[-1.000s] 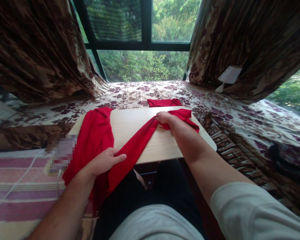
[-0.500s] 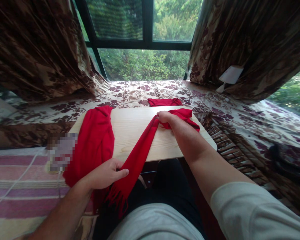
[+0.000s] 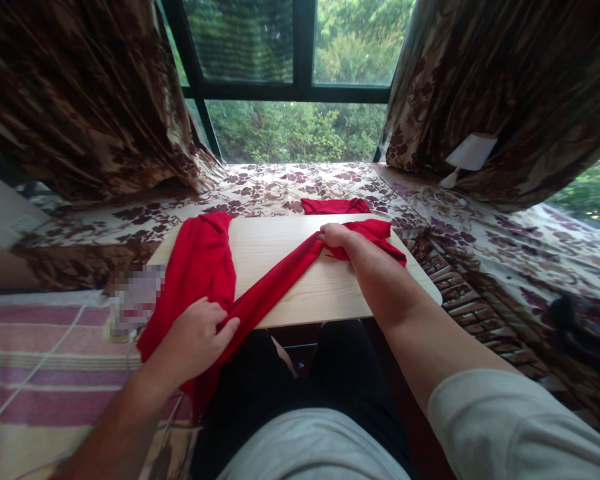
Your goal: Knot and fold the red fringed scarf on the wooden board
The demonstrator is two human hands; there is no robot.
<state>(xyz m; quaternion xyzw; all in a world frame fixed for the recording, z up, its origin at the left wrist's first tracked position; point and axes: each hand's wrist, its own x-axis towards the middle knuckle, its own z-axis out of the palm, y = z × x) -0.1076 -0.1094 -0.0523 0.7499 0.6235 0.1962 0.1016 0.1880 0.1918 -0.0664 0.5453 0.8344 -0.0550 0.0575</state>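
A long red scarf (image 3: 280,277) runs slantwise over the light wooden tabletop (image 3: 270,243), pulled into a narrow strip between my hands. My right hand (image 3: 335,237) is closed on the strip's upper end, beside a bunched red part (image 3: 375,237). At the near left, my left hand (image 3: 200,330) curls its fingers on the strip's lower end, thumb pointing right. Under and beyond that hand a wide red fold (image 3: 200,267) drapes over the table's left edge and hangs down. Whether all the red cloth on the table is one piece, I cannot tell.
Another folded red cloth (image 3: 335,206) lies past the table's far edge on the floral covering (image 3: 265,180). A white lamp (image 3: 473,152) stands at the back right. Left are a striped cloth (image 3: 45,360) with a white cord and a blurred-out item (image 3: 137,297).
My left hand has moved left and slightly up with the scarf's lower end, so the strip lies flatter and narrower. My right hand keeps its hold. The view has shifted slightly.
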